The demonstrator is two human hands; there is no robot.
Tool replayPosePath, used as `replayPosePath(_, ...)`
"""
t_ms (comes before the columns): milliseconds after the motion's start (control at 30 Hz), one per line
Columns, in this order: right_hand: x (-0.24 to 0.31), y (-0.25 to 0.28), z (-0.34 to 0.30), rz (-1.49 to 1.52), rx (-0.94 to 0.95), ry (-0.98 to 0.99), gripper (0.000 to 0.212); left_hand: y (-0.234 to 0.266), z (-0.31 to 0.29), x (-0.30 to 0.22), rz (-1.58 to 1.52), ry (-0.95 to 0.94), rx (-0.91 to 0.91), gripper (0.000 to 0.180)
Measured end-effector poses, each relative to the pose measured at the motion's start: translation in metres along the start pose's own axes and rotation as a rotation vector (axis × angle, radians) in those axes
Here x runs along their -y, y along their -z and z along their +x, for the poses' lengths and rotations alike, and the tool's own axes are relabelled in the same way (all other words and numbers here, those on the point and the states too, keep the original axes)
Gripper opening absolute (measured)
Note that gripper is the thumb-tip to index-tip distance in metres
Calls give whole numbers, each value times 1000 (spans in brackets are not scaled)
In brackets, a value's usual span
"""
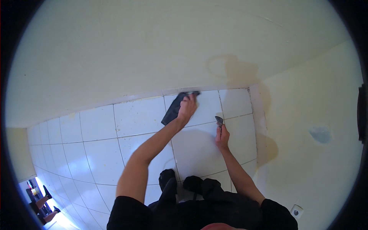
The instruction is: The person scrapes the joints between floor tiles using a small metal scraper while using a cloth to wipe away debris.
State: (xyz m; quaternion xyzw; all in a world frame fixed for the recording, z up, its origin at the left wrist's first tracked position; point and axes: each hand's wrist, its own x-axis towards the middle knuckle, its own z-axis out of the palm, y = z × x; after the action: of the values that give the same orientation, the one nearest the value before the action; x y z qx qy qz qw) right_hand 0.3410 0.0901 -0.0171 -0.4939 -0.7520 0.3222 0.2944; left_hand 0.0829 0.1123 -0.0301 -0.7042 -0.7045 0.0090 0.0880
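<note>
My left hand (pixel 188 108) is closed on a dark grey cloth (pixel 173 110), pressing it to the white tiled floor (pixel 142 115) close to the foot of the wall. Part of the cloth lies spread to the left of the fingers. Lower and to the right, my right hand (pixel 222 137) grips a small scraper (pixel 219 120) by its handle. Its grey metal blade points away from me, over or against the tiles near a grout line; whether it touches them I cannot tell.
A cream wall (pixel 153 50) rises ahead, meeting a right-hand wall (pixel 306 103) in a corner. That wall has a pale patch (pixel 320 135) and a socket (pixel 296 211). My dark shoes (pixel 193 184) stand close behind the hands. At far lower left, another person's legs (pixel 41 202) show. Yellowish specks dot some tiles.
</note>
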Motion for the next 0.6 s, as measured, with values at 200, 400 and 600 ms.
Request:
replayPosePath(200, -7, 10, 3, 45, 21, -49, 17, -24, -56, 76, 239, 592, 667, 28)
replayPosePath(400, -6, 6, 7, 112, -10, 30, 15, 21, -102, 124, -76, 645, 788, 23)
replayPosePath(600, 0, 1, 6, 126, -33, 68, 17, 75, -55, 24, -376, 203, 207, 66)
